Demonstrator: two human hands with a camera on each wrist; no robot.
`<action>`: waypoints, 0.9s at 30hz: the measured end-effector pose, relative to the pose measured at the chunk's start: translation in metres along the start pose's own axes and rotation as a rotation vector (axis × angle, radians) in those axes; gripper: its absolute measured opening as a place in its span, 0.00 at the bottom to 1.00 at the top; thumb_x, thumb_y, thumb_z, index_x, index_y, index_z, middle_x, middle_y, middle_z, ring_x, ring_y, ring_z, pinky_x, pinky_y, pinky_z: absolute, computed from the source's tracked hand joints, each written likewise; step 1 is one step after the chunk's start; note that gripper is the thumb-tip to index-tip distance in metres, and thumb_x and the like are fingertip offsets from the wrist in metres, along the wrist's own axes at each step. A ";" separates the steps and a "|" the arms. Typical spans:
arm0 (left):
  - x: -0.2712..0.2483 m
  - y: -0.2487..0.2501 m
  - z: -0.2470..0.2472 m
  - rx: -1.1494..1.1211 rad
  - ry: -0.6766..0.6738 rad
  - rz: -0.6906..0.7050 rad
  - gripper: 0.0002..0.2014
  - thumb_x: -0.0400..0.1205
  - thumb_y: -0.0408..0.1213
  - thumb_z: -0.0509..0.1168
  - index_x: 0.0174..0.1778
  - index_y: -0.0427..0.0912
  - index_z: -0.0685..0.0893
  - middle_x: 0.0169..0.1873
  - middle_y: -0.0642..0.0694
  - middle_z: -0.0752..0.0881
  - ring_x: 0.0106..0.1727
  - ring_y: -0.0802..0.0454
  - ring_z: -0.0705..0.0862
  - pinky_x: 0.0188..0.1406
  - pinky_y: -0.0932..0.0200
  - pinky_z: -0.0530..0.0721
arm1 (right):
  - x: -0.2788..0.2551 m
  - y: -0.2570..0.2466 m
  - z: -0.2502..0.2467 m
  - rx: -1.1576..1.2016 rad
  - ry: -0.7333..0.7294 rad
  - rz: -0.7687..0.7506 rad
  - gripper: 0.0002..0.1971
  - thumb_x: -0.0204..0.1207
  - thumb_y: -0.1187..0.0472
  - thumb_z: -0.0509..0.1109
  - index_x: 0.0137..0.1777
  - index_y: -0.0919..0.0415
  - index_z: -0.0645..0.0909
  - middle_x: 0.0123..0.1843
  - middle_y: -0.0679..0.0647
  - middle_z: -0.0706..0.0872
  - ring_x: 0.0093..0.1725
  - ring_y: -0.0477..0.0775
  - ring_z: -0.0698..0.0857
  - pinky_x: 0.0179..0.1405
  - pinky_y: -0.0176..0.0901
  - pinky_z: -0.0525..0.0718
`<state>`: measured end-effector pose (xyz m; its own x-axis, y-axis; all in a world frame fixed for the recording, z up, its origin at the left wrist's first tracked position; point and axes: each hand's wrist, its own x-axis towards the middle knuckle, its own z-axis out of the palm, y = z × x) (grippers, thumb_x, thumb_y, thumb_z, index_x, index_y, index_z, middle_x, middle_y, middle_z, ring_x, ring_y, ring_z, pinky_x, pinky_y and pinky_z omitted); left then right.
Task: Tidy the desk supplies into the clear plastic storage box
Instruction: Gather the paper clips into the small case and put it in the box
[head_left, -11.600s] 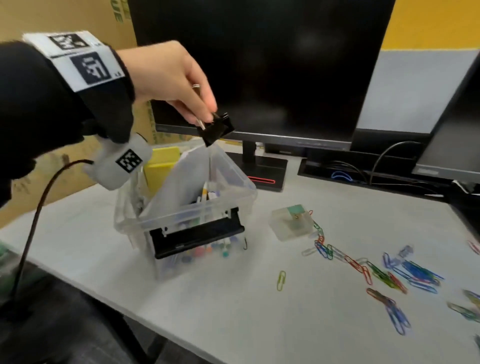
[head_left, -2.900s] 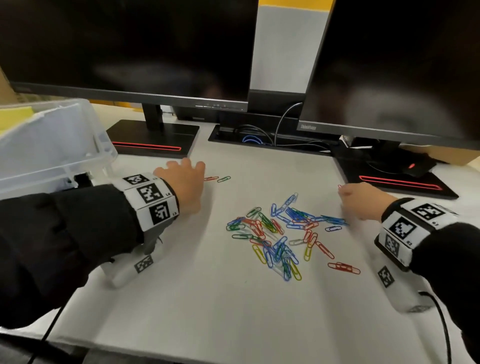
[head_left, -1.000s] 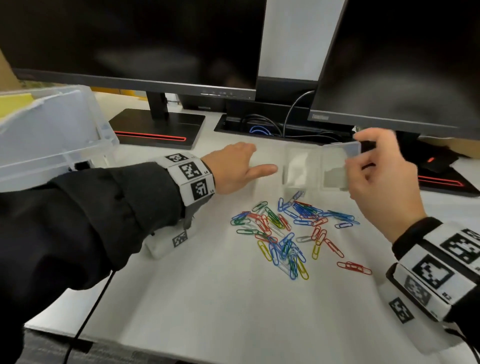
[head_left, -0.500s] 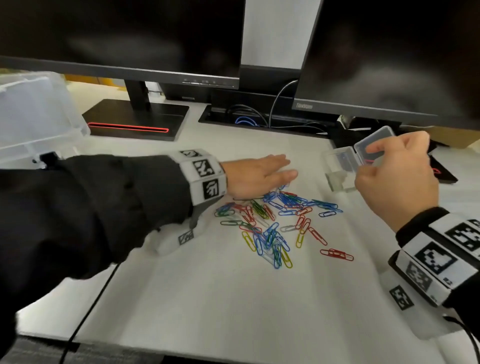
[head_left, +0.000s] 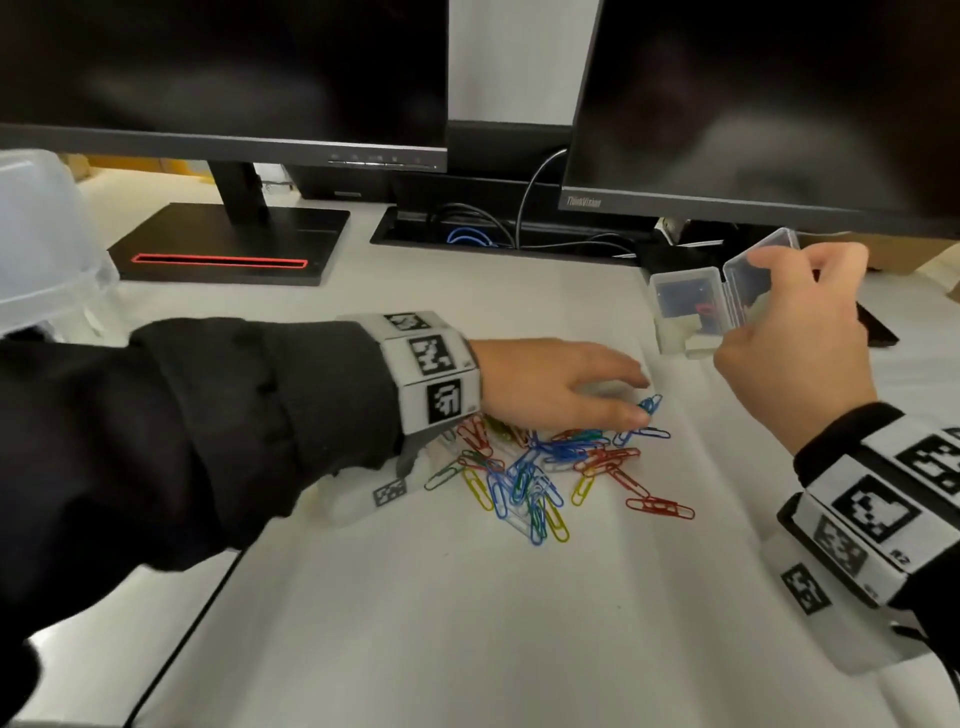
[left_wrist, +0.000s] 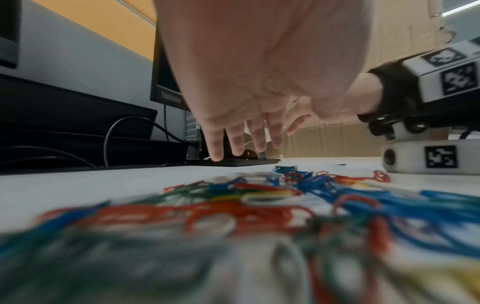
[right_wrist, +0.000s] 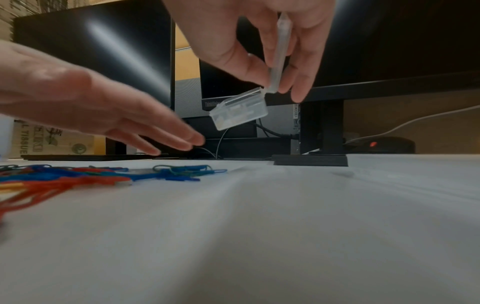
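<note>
Right hand (head_left: 795, 343) pinches the lid of a small clear hinged case (head_left: 722, 296) between thumb and fingers; the case hangs open above the desk (head_left: 519, 623), its tray part tilted down and away from the palm (right wrist view shows the tray dangling below the fingertips, clear of the surface). Something red and blue shows inside the tray — too small to identify.

Left hand (head_left: 550, 384) is flat, fingers straight and loosely spread, held low over the far edge of the pile of coloured paper clips (head_left: 540, 467); whether the fingertips touch any clip — cannot tell. The pile lies on the desk between the two hands, mostly under and just behind the left palm.

Clear plastic storage box (head_left: 47, 244) sits at the far left edge, well apart from both hands. Two dark monitors (head_left: 234, 78) stand behind.
</note>
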<state>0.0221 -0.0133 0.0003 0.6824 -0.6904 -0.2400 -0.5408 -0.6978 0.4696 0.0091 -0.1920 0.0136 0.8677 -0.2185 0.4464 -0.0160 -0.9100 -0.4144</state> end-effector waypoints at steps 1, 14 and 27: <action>0.007 0.003 -0.001 0.005 0.005 0.020 0.29 0.83 0.56 0.54 0.80 0.51 0.62 0.80 0.53 0.63 0.79 0.55 0.63 0.76 0.62 0.56 | -0.001 0.000 0.000 0.002 0.002 -0.005 0.28 0.70 0.76 0.69 0.70 0.64 0.70 0.72 0.63 0.64 0.58 0.66 0.77 0.58 0.47 0.77; -0.017 0.012 0.019 0.102 0.228 0.228 0.15 0.81 0.43 0.65 0.61 0.44 0.84 0.58 0.49 0.86 0.58 0.54 0.82 0.63 0.60 0.76 | 0.005 0.003 0.004 0.008 -0.125 -0.019 0.24 0.73 0.78 0.63 0.68 0.62 0.76 0.69 0.62 0.69 0.63 0.62 0.74 0.56 0.36 0.66; -0.047 -0.014 0.018 0.090 0.143 0.207 0.12 0.78 0.45 0.69 0.56 0.49 0.88 0.61 0.54 0.86 0.63 0.59 0.82 0.66 0.64 0.75 | 0.004 -0.008 0.016 0.068 -0.235 -0.163 0.26 0.74 0.68 0.70 0.73 0.60 0.73 0.70 0.57 0.68 0.62 0.50 0.73 0.55 0.28 0.65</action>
<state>-0.0111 0.0260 -0.0104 0.6121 -0.7905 -0.0208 -0.7133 -0.5632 0.4172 0.0205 -0.1796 0.0056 0.9477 0.0236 0.3184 0.1596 -0.8987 -0.4084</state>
